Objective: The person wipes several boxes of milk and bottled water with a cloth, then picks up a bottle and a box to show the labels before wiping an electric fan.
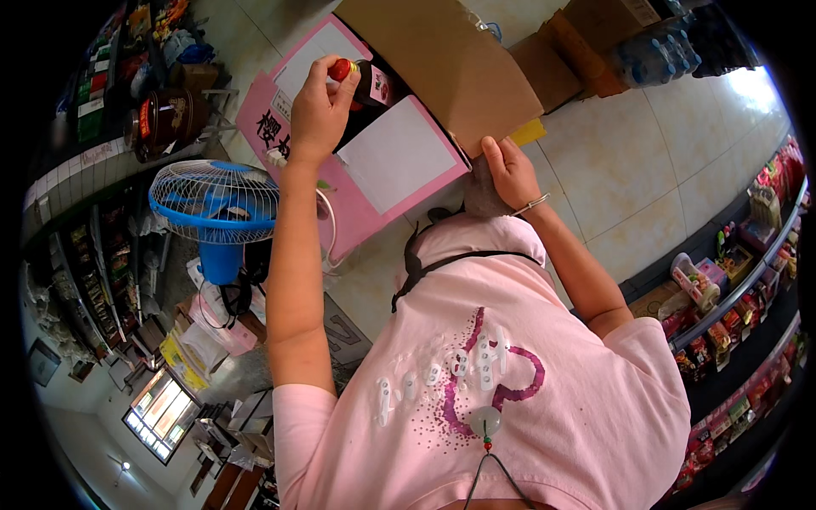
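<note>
My left hand point(325, 105) grips the red cap of a dark bottle point(373, 84) with a pink label. The bottle's body leans in the opening of a pink cardboard box point(408, 153) with pale inner flaps and dark printed writing. Its lower end is hidden inside the box. My right hand point(508, 169), with a bangle at the wrist, pinches the near corner of a large brown cardboard flap point(446, 57) at the box's right side. What lies under that flap is hidden.
A blue fan point(220, 204) stands left of the box, near a brown jar point(169, 121). Stocked shelves point(733, 319) run along the right. Brown cartons point(548, 70) and a pack of plastic bottles point(656, 60) sit at the upper right on the tiled floor point(644, 153).
</note>
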{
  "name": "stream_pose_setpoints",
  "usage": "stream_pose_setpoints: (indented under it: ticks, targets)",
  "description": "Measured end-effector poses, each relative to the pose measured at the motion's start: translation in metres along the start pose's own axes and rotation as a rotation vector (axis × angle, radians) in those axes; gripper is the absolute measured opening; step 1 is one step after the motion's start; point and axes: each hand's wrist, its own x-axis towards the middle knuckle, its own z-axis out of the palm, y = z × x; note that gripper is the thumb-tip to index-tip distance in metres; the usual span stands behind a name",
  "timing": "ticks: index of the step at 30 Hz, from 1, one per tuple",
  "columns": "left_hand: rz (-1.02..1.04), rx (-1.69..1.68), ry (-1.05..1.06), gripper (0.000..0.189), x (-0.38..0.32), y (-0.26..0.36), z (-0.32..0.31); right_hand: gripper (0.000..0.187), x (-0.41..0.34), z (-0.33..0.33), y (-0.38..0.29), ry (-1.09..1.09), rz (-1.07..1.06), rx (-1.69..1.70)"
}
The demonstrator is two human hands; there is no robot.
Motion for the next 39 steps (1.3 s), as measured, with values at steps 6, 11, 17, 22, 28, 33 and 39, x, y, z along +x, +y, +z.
stream_pose_setpoints:
  ticks: [6, 11, 17, 22, 28, 33, 39]
  targets:
    - [0.08, 0.082, 0.068, 0.031, -0.001, 0.006, 0.003, 0.039, -0.001, 0.0, 0.001, -0.016, 0.051, -0.066]
    - [0.167, 0.109, 0.043, 0.03, 0.005, 0.0, -0.001, 0.04, 0.0, 0.002, 0.008, 0.011, 0.021, -0.075]
    - [0.182, 0.188, -0.032, 0.027, 0.004, 0.003, -0.002, 0.039, -0.001, 0.0, 0.001, 0.002, 0.048, -0.096]
    - [0.243, 0.347, -0.063, 0.028, -0.01, -0.009, 0.019, 0.039, -0.002, 0.001, -0.002, 0.018, 0.034, -0.078]
    - [0.237, 0.457, 0.05, 0.035, -0.018, -0.014, 0.033, 0.031, -0.005, 0.006, 0.006, 0.059, -0.015, -0.095]
    - [0.169, 0.347, 0.358, 0.036, -0.038, 0.001, 0.01, 0.029, -0.02, -0.004, -0.048, 0.218, -0.342, -0.247]
    - [-0.271, -0.092, 0.469, 0.054, -0.097, -0.034, 0.0, 0.048, -0.003, -0.03, -0.066, -0.132, -0.646, -0.534]
